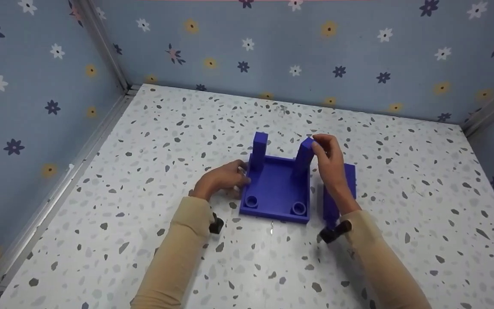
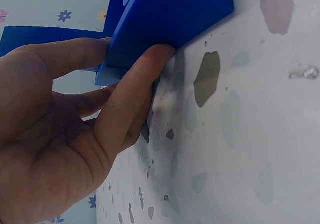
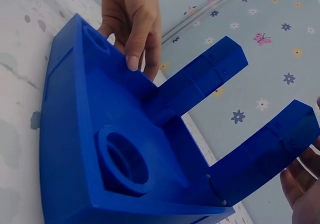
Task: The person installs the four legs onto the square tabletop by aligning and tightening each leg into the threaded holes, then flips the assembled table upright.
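Observation:
A square blue base (image 1: 277, 189) with a raised rim lies open side up on the table. Square blue posts stand at its two far corners: a left post (image 1: 260, 148) and a right post (image 1: 302, 161), which leans a little. Round sockets show at the near corners, the left socket (image 1: 251, 201) and the right socket (image 3: 122, 159). My left hand (image 1: 225, 176) holds the base by its left wall, one finger lapping over the rim. Thumb and fingers of my right hand (image 1: 330, 161) pinch the right post near its top.
Another blue piece (image 1: 350, 178), long and flat-sided, lies right of the base, partly hidden under my right forearm. The speckled white table (image 1: 178, 137) meets flowered blue panels (image 1: 272, 51) at the back and sides. Black wrist cameras (image 1: 335, 231) sit below both hands.

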`<state>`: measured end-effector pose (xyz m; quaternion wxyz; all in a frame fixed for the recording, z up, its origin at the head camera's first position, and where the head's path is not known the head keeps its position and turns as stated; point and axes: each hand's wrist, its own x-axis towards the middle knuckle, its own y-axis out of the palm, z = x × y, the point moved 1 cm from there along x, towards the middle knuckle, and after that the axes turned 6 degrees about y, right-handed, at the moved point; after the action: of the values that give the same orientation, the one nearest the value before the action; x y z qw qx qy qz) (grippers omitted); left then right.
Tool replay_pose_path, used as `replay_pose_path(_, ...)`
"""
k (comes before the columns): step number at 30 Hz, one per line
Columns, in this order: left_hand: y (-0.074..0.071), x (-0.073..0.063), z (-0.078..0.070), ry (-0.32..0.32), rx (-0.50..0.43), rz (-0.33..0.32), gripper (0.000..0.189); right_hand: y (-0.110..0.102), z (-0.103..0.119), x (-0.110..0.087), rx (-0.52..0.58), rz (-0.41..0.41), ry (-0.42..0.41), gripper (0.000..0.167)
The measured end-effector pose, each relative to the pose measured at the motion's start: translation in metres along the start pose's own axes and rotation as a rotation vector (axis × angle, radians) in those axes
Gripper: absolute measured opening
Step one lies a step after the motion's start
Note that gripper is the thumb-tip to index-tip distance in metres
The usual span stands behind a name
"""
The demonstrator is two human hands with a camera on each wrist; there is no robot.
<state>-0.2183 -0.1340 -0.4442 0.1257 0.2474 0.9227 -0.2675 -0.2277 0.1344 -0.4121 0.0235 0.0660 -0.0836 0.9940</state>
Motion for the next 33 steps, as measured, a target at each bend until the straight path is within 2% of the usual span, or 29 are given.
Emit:
replay_pose_path(7,0.0006,0.0004,-0.0005,0.001,0.008,0.000,0.049,-0.0046,-0.0072,0.0057,0.079,0.069,-0.005,0.032)
replay_pose_path(14,-0.0005,-0.0002,-0.0014,0.001,0.014,0.002,0.051,-0.0055,-0.0095,0.0095,0.270,0.201,0.013,0.034)
replay_pose_path(18,-0.0012,0.0004,-0.0016,0.000,0.021,0.005,0.050,-0.0050,-0.0096,0.0106,0.339,0.225,0.020,0.035)
replay_pose_path(33,-0.0005,0.0003,-0.0003,0.004,0.052,0.002,0.050,-0.0060,-0.0132,0.0085,0.201,0.125,0.017,0.032)
